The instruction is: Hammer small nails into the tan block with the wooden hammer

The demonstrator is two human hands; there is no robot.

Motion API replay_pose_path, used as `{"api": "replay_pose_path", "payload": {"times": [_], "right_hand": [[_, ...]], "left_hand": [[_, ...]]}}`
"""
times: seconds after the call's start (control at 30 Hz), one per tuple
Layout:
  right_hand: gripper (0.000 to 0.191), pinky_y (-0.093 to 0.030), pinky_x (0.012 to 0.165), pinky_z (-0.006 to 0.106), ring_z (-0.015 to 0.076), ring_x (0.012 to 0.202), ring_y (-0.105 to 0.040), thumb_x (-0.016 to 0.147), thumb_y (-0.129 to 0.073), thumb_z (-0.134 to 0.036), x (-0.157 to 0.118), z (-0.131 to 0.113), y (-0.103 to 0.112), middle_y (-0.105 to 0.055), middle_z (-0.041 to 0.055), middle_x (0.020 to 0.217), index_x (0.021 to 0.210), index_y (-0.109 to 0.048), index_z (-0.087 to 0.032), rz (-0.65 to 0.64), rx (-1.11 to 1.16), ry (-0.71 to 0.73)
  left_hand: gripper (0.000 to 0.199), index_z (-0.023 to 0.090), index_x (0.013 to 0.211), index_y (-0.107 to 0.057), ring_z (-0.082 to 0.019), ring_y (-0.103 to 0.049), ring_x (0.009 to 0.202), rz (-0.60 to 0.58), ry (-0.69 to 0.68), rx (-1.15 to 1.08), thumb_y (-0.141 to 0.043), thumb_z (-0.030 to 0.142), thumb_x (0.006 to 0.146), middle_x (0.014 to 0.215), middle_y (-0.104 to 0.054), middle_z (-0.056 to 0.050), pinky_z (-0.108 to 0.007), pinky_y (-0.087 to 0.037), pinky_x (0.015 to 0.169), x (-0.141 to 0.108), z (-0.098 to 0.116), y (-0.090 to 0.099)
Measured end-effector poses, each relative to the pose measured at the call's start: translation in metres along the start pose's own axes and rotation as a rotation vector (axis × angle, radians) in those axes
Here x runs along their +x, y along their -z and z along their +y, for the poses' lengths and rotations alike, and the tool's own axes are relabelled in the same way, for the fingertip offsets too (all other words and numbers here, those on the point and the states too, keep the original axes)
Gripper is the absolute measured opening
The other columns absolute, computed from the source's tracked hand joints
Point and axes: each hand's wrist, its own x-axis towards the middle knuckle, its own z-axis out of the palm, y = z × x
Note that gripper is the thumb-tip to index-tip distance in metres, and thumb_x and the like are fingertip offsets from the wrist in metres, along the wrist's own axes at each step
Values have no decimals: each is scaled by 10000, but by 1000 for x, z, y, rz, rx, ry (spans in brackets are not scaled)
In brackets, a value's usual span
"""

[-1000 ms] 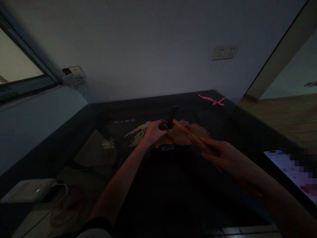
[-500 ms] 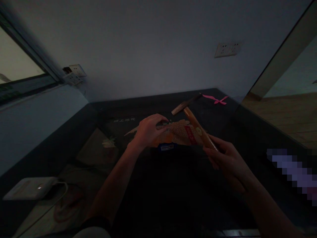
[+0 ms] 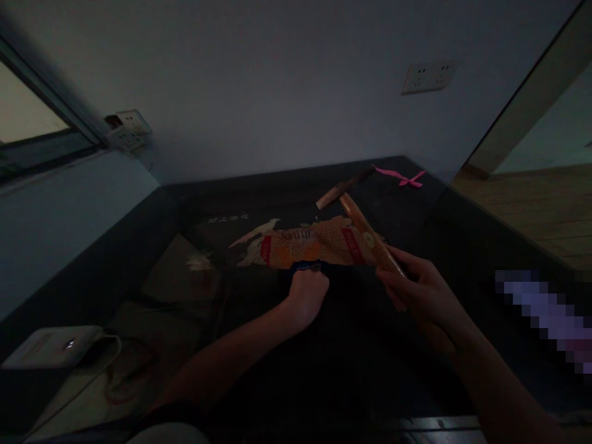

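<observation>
My right hand point(image 3: 423, 287) is closed around the lower end of a glossy brown wooden stick point(image 3: 363, 228) with a pale round spot. The stick slants up and left, over the right end of a tan dotted piece with red bands point(image 3: 305, 243). My left hand point(image 3: 309, 293) is a fist at the near edge of that piece, by its dark blue patch point(image 3: 308, 266). Its fingertips are hidden, so what they hold cannot be made out. Beyond the brown stick's top lies a darker stick point(image 3: 345, 188) with a pale, tapered end.
On the dark glossy table point(image 3: 277, 370), a pink ribbon point(image 3: 407, 180) lies at the back right. A white device point(image 3: 58, 345) with a cable is at the left. A blurred purple item point(image 3: 546, 314) is at the right. Behind the table stands a wall with sockets point(image 3: 428, 76).
My left hand has moved off the top of the dotted piece, toward me and right, and closed into a fist. The right hand still grips the brown stick. The view has shifted slightly.
</observation>
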Motion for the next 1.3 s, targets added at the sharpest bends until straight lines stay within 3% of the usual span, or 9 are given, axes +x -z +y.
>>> {"api": "replay_pose_path", "payload": {"times": [0.27,0.4,0.53,0.63,0.7,0.77,0.93,1.3], "right_hand": [[588,-324,346,176,64,373,-428,774,-694,-339,-1,-3,-2,-541,-59,548,1310,-529,-162,10,-8,1],[601,-343,357,184,71,386,-427,766,-701,-344,0,-3,1,-540,-57,558,1314,-530,-166,20,-43,4],[609,-351,354,185,80,401,-441,762,-706,-347,1,-1,2,-562,-51,577,1321,-528,-185,32,-58,-9],[588,-338,349,179,72,391,-428,776,-692,-349,2,-1,2,-546,-58,562,1319,-532,-191,19,-42,-14],[603,-339,349,184,74,378,-427,781,-686,-353,2,-1,1,-529,-65,533,1334,-514,-185,-2,-44,-16],[632,-342,347,194,83,371,-436,775,-689,-362,2,0,1,-528,-65,517,1346,-498,-167,-3,-47,-16],[649,-335,341,200,85,362,-433,766,-692,-363,3,1,0,-523,-67,510,1342,-496,-137,25,-39,-24],[613,-329,346,184,71,375,-440,784,-684,-344,2,-1,0,-523,-68,539,1334,-500,-145,19,-49,-33]], "left_hand": [[260,74,855,-706,-258,-700,780,-42,-87,10,-460,-10,845,859,-713,-186,-308,-527,606,-5,3,-1],[129,127,889,-674,-240,-685,743,4,-350,-111,-603,100,784,823,-713,-110,-293,-493,593,-26,-7,19],[164,203,906,-669,-130,-637,674,105,-584,-471,-623,117,774,750,-684,20,-217,-452,607,-37,-38,53],[110,180,896,-661,-121,-636,782,395,-511,-759,-631,160,791,849,-688,7,-209,-471,713,-18,-64,66],[69,154,834,-635,-130,-631,797,676,-356,-903,-652,182,774,844,-677,-11,-222,-481,730,3,-76,61],[66,140,802,-612,-134,-629,795,834,-244,-977,-655,169,761,828,-666,-23,-233,-490,736,25,-84,49],[71,142,811,-614,-126,-635,752,848,-198,-978,-648,150,750,799,-667,-19,-247,-511,728,51,-90,23],[79,148,780,-632,-136,-648,745,804,-169,-904,-661,215,750,786,-680,-18,-238,-520,705,50,-95,20]]}}
